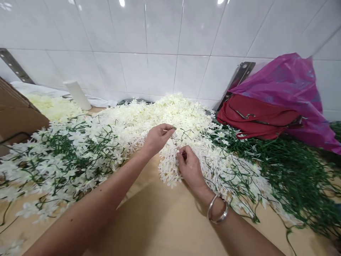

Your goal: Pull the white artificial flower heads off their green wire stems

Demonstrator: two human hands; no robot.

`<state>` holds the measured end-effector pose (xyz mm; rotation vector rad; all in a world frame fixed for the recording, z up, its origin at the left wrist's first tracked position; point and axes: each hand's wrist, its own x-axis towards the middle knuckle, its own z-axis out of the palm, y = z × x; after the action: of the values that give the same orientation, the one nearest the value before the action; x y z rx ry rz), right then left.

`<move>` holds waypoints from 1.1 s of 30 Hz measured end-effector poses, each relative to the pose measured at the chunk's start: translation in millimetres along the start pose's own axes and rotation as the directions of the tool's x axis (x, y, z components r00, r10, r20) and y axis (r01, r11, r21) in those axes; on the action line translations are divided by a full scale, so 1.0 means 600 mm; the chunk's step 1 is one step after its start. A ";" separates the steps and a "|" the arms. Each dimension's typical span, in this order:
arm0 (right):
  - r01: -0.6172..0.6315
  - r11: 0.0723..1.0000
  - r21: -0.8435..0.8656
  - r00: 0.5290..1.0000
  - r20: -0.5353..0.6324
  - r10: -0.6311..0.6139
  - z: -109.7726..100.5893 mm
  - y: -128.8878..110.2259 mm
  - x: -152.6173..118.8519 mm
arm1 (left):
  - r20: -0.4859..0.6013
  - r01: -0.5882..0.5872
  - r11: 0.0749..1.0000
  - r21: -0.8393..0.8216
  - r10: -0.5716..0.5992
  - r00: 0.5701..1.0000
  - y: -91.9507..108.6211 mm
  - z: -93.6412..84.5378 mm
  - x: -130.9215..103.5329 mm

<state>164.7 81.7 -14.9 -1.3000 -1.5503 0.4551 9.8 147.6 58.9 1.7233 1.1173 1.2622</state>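
Over the middle of the table, my left hand [157,139] is closed in a pinch, with a small white artificial flower [174,134] at its fingertips. My right hand [191,166], a silver bangle on its wrist, pinches something too small to make out, perhaps a thin stem. Beneath and around both hands lie loose white artificial flowers [168,170]. Behind them rises a heap of cream-white blossoms [170,111]. Flowers on green stems [77,153] are piled to the left of my left arm, and dark green stems [290,170] lie in a bunch at the right.
A red handbag [258,115] and a purple plastic bag [290,81] sit at the back right. On the left are a cardboard box [18,106] and a white cylinder [77,95]. A tiled wall [160,74] closes off the back of the tan table [154,217].
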 end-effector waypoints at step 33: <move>0.078 0.985 0.157 0.994 -0.090 -0.064 -0.006 -0.031 -0.017 | -0.287 -0.484 0.822 0.300 0.561 0.776 0.013 -0.028 -0.071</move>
<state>157.6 64.8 -3.3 -1.1232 -1.4535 0.4636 -11.0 106.0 55.7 2.1144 1.0259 1.9364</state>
